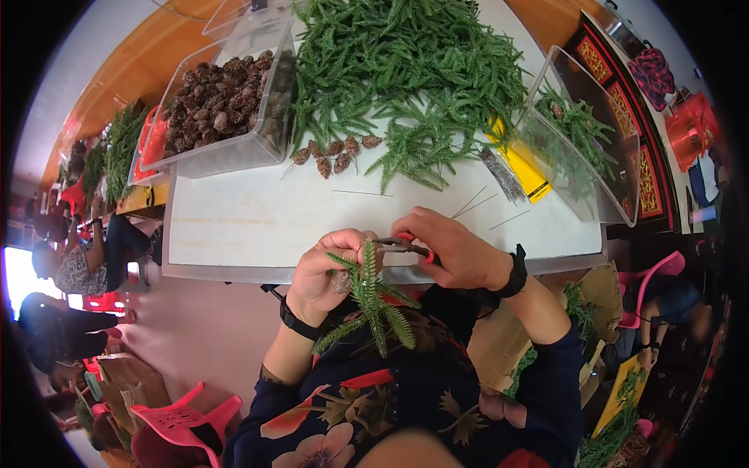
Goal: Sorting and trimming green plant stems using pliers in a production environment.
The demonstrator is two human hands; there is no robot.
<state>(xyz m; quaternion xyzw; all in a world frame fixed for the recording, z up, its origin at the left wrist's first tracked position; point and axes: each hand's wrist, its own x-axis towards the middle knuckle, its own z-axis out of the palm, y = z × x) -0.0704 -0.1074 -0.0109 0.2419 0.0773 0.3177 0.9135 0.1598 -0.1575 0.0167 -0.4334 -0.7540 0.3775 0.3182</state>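
Green sprig [374, 304] in the head view hangs from the left hand [314, 269], which sits at its 10 o'clock, thumb and fingers pinching the upper stem. A brown pine cone [340, 281] shows beside it, also at 10 o'clock, close under the left palm. The right hand [460, 248], at the sprig's 2 o'clock, is curled around red-handled pliers [401, 244]; their jaws point to 9 o'clock and meet the left fingertips, and whether they bite on anything cannot be told.

Beyond the hands, on the white desk [226, 234], a clear bin [226, 161] of pine cones stands at 11 o'clock from the sprig, a heap of green sprigs [406, 62] at 12, and thin wires [503, 178] beside a yellow packet [524, 170] between 1 and 2.
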